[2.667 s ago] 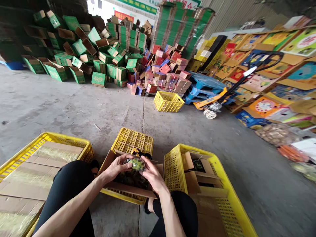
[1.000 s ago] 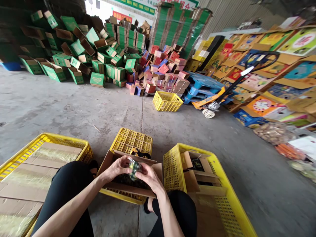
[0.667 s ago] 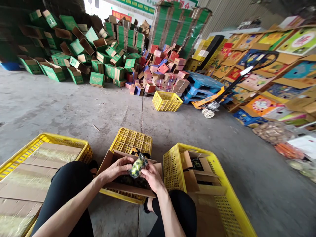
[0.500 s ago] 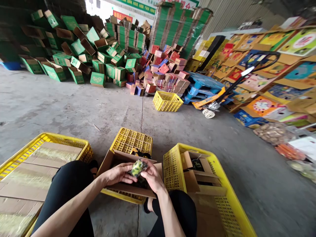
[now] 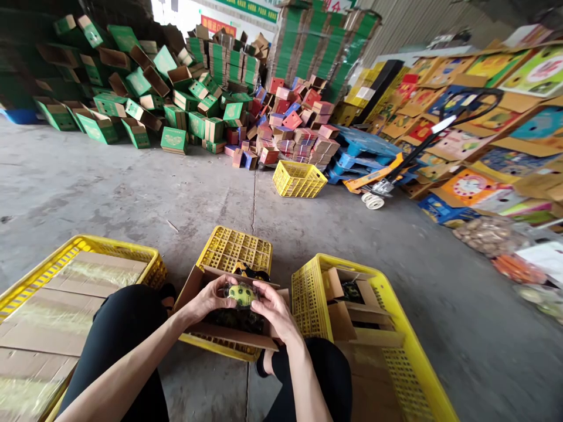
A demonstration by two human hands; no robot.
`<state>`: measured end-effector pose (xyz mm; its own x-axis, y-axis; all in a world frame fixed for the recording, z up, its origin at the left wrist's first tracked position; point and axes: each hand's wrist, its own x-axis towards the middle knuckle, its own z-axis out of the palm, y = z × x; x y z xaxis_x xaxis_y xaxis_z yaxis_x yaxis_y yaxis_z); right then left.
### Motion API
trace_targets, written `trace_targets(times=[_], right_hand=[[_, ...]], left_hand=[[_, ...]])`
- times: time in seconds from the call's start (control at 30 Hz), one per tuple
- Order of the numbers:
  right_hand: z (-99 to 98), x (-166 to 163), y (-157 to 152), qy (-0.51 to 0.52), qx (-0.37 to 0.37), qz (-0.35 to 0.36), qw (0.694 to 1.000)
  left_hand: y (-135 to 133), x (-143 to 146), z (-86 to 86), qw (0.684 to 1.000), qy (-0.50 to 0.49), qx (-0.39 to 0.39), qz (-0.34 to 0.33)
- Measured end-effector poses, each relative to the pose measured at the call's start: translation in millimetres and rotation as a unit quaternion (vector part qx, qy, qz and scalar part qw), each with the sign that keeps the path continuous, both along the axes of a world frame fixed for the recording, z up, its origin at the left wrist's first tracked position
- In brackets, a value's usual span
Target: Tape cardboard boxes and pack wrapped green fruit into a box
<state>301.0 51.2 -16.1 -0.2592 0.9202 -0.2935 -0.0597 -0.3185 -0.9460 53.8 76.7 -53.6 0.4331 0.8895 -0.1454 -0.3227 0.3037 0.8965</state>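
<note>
Both hands hold a small yellow-green wrapped item (image 5: 241,294) over an open cardboard box (image 5: 220,337) that sits on an upturned yellow crate (image 5: 235,251) between my knees. My left hand (image 5: 210,299) grips its left side with curled fingers. My right hand (image 5: 272,309) pinches its right side. Dark items fill the box beneath the hands.
A yellow crate (image 5: 26,287) of taped cartons stands at the left, and another yellow crate (image 5: 391,328) with open cartons at the right. Piles of green boxes (image 5: 145,88) and red boxes (image 5: 294,126), a small yellow crate (image 5: 299,179) and a pallet jack (image 5: 373,196) lie across the concrete floor.
The wrapped item was turned over in both hands: held upright, then flat on the left palm, now gripped level from both sides above the box.
</note>
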Motion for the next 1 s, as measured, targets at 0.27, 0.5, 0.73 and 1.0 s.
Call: trace_targets(times=[0.27,0.5,0.73,1.0], right_hand=[[-4.3,-1,4,-0.028,0.025,-0.029,0.999],[3.2,-3,0,-0.013,0.011,0.005,1.0],[-5.4,-4,2,-0.11,0.066,0.007,0.992],[-4.5,-5,4,-0.108,0.057,-0.008,0.992]], left_hand=[[-3,-1,6.2,0.996,-0.024,-0.082,-0.004],[-2,-5,1.4,0.996,0.008,-0.084,-0.008],[-1,-4,-4.5,0.994,0.022,-0.106,0.008],[-1,-3,5.2,0.994,0.021,-0.109,0.003]])
